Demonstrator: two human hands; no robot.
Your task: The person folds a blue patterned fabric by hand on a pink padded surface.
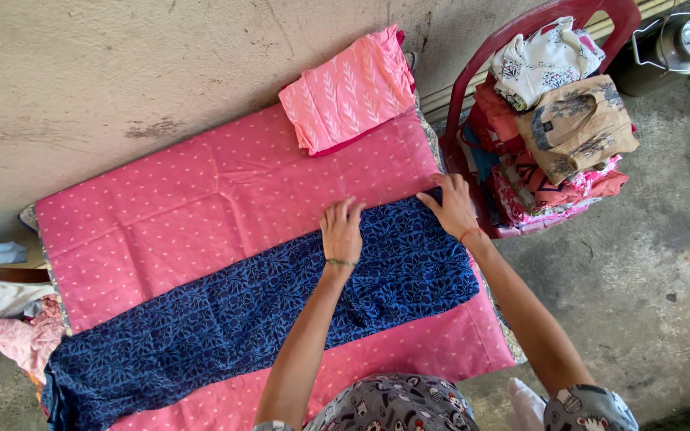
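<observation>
The blue patterned cloth (pixel 265 311) runs out of view at the bottom-left corner. The red chair (pixel 521 32) is largely buried under piled clothes (pixel 561 128). The metal can (pixel 676 44) is cropped by the top-right edge.

Both arms reach forward, left hand (pixel 342 231) and right hand (pixel 452 206) flat, palms down.

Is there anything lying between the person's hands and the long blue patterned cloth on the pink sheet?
Nothing visible: the left hand and right hand both rest flat on the blue patterned cloth. The folded pink cloth lies apart.
</observation>
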